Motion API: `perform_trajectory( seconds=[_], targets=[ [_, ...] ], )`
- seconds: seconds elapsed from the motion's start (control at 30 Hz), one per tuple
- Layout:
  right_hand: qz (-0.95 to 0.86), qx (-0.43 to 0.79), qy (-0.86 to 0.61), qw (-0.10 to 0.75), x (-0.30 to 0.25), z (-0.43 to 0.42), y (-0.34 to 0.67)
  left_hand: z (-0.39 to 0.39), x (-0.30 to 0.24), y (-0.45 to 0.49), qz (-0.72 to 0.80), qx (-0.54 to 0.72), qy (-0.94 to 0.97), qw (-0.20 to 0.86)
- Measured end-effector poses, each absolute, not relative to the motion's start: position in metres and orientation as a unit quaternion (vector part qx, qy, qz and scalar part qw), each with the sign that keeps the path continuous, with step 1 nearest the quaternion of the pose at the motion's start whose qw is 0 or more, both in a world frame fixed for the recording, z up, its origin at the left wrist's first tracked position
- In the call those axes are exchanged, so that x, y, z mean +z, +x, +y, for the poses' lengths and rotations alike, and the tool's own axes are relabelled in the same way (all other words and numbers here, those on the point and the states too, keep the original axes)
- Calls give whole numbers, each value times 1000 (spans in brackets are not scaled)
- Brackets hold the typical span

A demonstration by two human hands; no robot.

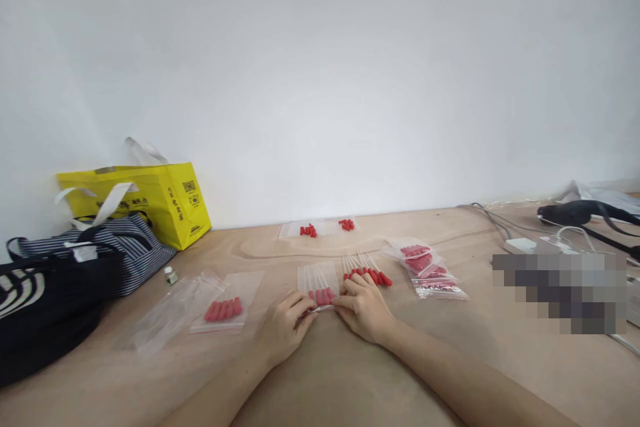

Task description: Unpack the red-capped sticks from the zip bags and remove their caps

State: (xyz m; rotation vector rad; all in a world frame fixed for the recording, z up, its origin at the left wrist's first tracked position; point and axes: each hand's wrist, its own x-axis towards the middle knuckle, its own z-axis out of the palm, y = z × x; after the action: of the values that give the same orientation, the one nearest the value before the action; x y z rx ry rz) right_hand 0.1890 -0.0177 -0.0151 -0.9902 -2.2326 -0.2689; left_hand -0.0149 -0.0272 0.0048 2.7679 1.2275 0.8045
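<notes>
A clear zip bag [327,273] holding several red-tipped sticks [323,295] lies in the middle of the table. My left hand [290,323] pinches the near left corner of its opening edge. On the other side, my right hand [364,310] pinches the near right part of that edge. Just beyond my right fingers lie several loose red-tipped sticks [383,278], pale stems pointing away. To the left rests a filled zip bag [224,310] with red pieces showing through it. A pile of filled bags [433,273] sits to the right.
Crumpled clear bags [170,310] and a small bottle [171,274] are at left, near a yellow bag [187,207], a striped bag [145,247] and a black bag [55,320]. By the wall lies a bag with red pieces [327,227]. A power strip [523,245] and cables stand right.
</notes>
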Motion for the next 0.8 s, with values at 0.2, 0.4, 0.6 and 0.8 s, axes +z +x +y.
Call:
perform_trajectory(
  seconds=[0.2, 0.4, 0.6, 0.8],
  targets=[
    [-842, -115, -393, 350, -15, -16, 186, -25, 25, -2, 398, 202, 895, 25],
    [-837, -112, -393, 363, -17, -14, 188, -17, 37, 8, 424, 154, 892, 37],
    [-840, -112, -359, 392, -16, -15, 188, -11, 33, 9, 502, 165, 843, 95],
    [-845, -114, -340, 396, -16, -15, 187, -7, 21, 7, 524, 186, 810, 188]
  ],
)
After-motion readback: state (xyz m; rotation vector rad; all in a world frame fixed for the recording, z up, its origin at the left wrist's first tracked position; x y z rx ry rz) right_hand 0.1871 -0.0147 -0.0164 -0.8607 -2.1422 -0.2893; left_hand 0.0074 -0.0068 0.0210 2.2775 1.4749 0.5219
